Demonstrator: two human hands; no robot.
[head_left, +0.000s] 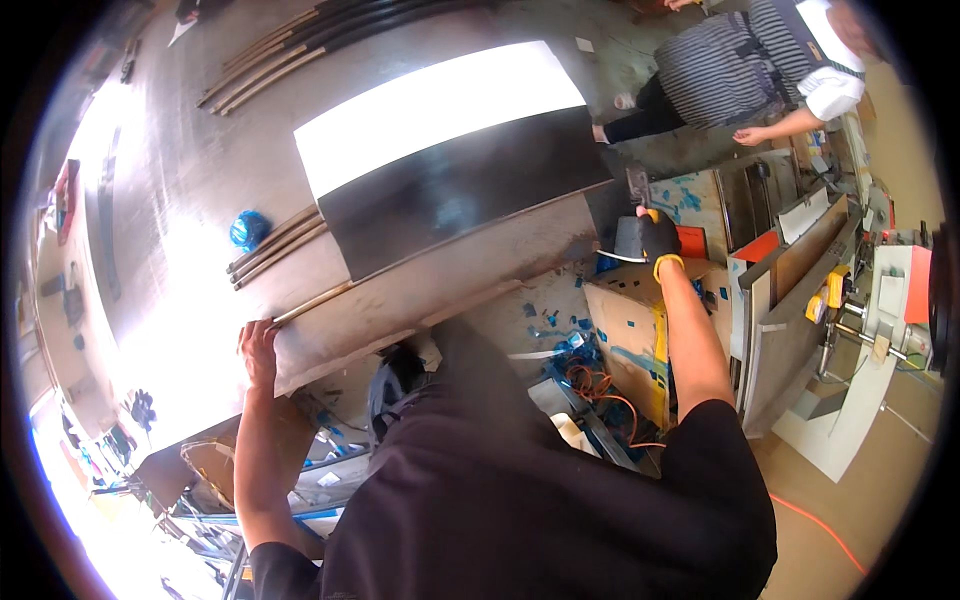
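Observation:
A large panel (460,195), white along its far half and dark and glossy along its near half, lies on the worktable (440,268). From under its near left corner sticks out a thin brown rod (318,302). My bare left hand (258,353) has its fingers closed on the rod's free end, close to the table's front edge. At the table's right end, my right hand (660,238) wears a dark glove with a yellow cuff. Its fingers are bent beside a grey box-like thing (628,240); a small dark flat piece (638,186) shows just beyond them, and the grip itself is unclear.
More rods (278,245) and a blue ball of wrap (249,230) lie left of the panel. Long dark bars (330,45) lie farther back. Another person (740,75) stands at the far right. Cardboard (625,335), an orange cord (625,405) and upright sheets (800,310) are nearer right.

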